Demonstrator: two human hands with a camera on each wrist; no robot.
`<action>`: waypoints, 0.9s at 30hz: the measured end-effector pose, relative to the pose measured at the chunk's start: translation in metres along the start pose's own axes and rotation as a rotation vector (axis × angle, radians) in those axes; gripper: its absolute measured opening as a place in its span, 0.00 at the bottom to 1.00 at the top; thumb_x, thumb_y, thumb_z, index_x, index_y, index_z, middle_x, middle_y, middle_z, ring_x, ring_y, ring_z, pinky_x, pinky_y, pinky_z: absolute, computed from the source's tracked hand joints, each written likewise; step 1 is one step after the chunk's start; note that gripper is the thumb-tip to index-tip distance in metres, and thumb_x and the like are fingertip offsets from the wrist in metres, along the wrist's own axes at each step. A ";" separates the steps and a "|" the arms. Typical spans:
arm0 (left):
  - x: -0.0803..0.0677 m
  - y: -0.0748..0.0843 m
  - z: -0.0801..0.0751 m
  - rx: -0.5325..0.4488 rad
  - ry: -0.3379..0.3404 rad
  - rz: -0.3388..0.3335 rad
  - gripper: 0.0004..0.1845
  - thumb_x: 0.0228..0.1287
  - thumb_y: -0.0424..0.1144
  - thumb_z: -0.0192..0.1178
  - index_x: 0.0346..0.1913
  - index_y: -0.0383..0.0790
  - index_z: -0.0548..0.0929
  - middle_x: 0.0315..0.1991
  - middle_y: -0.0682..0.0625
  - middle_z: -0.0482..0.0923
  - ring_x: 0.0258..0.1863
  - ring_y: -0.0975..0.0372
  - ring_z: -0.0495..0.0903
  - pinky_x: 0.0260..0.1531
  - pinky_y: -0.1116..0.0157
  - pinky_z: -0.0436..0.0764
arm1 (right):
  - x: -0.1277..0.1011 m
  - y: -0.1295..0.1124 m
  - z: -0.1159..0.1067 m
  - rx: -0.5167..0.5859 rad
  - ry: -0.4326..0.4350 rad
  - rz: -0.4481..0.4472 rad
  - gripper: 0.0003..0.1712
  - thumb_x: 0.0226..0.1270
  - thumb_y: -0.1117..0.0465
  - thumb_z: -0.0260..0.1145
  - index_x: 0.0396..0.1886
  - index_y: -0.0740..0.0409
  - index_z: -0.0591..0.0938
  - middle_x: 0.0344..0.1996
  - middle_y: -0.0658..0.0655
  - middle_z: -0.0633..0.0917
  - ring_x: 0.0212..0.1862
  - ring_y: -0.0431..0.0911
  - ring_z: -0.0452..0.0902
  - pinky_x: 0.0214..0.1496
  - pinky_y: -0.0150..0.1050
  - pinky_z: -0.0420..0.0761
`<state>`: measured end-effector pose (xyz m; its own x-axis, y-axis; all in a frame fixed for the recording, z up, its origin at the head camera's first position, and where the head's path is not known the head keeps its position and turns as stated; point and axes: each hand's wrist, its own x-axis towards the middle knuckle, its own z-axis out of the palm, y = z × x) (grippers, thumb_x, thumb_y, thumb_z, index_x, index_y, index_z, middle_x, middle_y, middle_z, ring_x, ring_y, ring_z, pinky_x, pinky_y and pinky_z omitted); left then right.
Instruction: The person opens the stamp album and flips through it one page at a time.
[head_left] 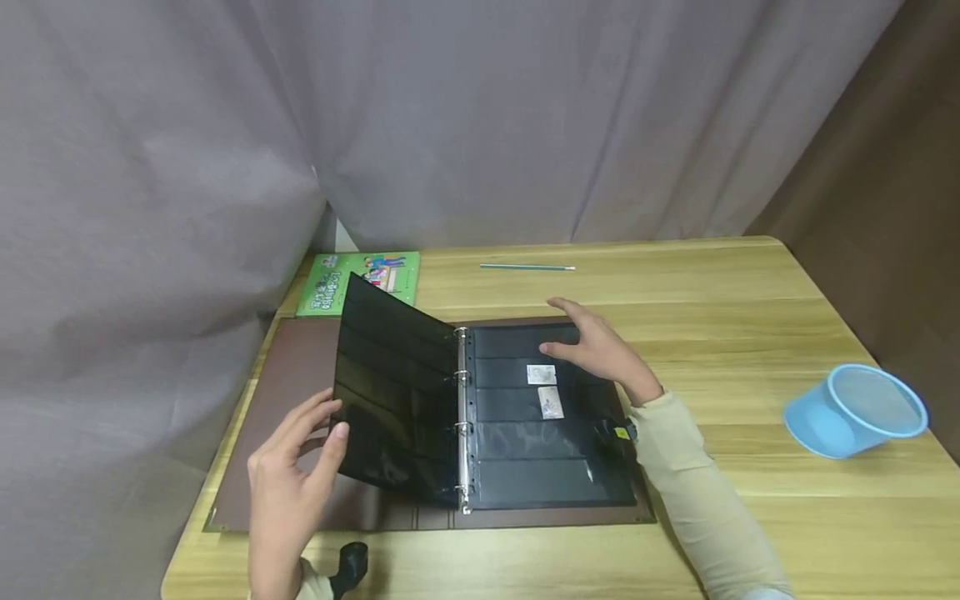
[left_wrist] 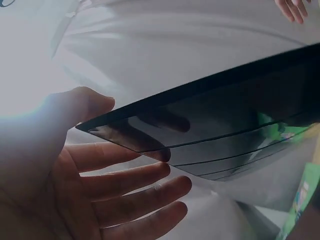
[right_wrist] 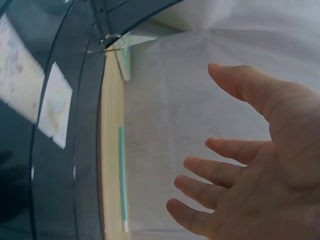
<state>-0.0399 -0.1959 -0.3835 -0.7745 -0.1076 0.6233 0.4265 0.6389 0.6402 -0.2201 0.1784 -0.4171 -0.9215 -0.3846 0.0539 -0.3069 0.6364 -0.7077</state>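
A brown ring-bound stamp album (head_left: pixel 296 354) lies spread on the table. One black pocket page (head_left: pixel 397 379) stands raised at a slant on the ring side. My left hand (head_left: pixel 292 471) is at that page's outer edge, which lies between the thumb and the spread, nearly straight fingers (left_wrist: pixel 145 182). The right-hand page (head_left: pixel 525 483) lies flat, with one small pale stamp (head_left: pixel 542 374) above another stamp (head_left: pixel 551 402) in its strips. Over its upper right part hovers my right hand (head_left: pixel 600 346), thumb and fingers apart, with nothing held.
A green illustrated book (head_left: pixel 322 283) lies at the back left, partly behind the raised page. Behind the album is a teal pencil (head_left: pixel 525 267). A blue bin-like container (head_left: pixel 825 417) is at the right. Grey curtains (head_left: pixel 480 125) hang along the table's back edge.
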 end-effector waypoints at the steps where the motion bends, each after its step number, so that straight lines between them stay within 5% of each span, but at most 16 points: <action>1: -0.001 -0.001 -0.001 0.009 -0.003 -0.013 0.14 0.61 0.25 0.68 0.51 0.34 0.88 0.56 0.44 0.84 0.45 0.62 0.85 0.43 0.80 0.78 | 0.001 0.002 0.000 -0.006 -0.006 0.007 0.47 0.66 0.56 0.73 0.77 0.67 0.61 0.75 0.69 0.62 0.76 0.64 0.55 0.74 0.62 0.58; 19: -0.019 -0.025 -0.006 0.154 -0.033 -0.154 0.13 0.65 0.30 0.67 0.52 0.31 0.86 0.58 0.40 0.82 0.45 0.43 0.86 0.42 0.86 0.71 | 0.007 0.035 0.006 -0.111 -0.141 0.071 0.59 0.59 0.57 0.79 0.79 0.71 0.53 0.77 0.72 0.54 0.77 0.67 0.48 0.75 0.64 0.51; 23: -0.023 -0.031 -0.007 0.218 -0.051 -0.166 0.14 0.64 0.32 0.68 0.52 0.33 0.86 0.59 0.39 0.81 0.45 0.43 0.85 0.37 0.67 0.83 | 0.009 0.044 0.011 -0.159 -0.173 0.092 0.63 0.55 0.54 0.81 0.79 0.72 0.51 0.78 0.74 0.51 0.78 0.68 0.42 0.76 0.63 0.48; 27: -0.027 -0.037 -0.007 0.235 -0.071 -0.190 0.15 0.65 0.32 0.67 0.53 0.30 0.84 0.60 0.36 0.80 0.51 0.40 0.83 0.37 0.45 0.84 | 0.009 0.055 0.014 -0.224 -0.173 0.139 0.67 0.52 0.51 0.83 0.78 0.75 0.50 0.77 0.76 0.49 0.78 0.68 0.40 0.76 0.62 0.49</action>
<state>-0.0317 -0.2215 -0.4205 -0.8642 -0.1939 0.4644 0.1577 0.7720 0.6157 -0.2417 0.2005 -0.4651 -0.9101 -0.3792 -0.1669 -0.2431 0.8149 -0.5261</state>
